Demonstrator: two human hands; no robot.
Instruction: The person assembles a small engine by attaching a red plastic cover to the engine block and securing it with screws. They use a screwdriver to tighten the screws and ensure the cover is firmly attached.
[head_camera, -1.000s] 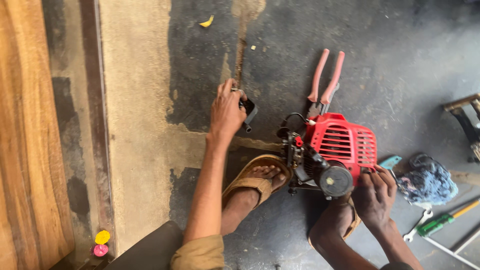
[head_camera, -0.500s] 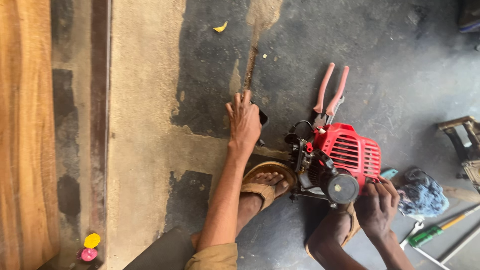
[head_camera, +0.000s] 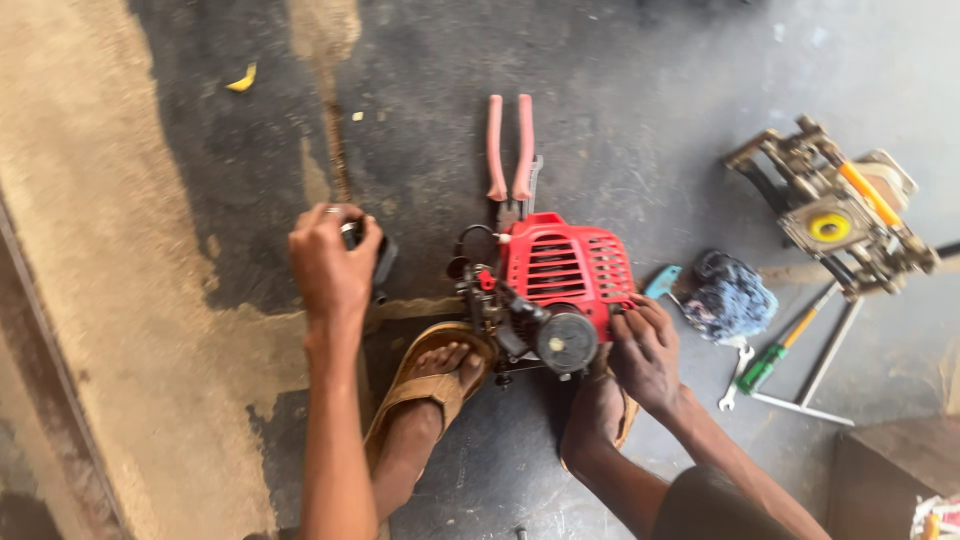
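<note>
1. While the right hand (head_camera: 648, 352) rests its fingers on the small red engine (head_camera: 560, 285) between the feet on the floor, it looks heavy and rigid; grip its casing.
2. Farther left, the left hand (head_camera: 330, 262) closes around a small black part (head_camera: 378, 262).
3. Beyond lie pliers (head_camera: 510, 150).

open floor beyond left hand (head_camera: 332, 262), pliers (head_camera: 509, 150) and engine (head_camera: 560, 275) crowding right
</note>
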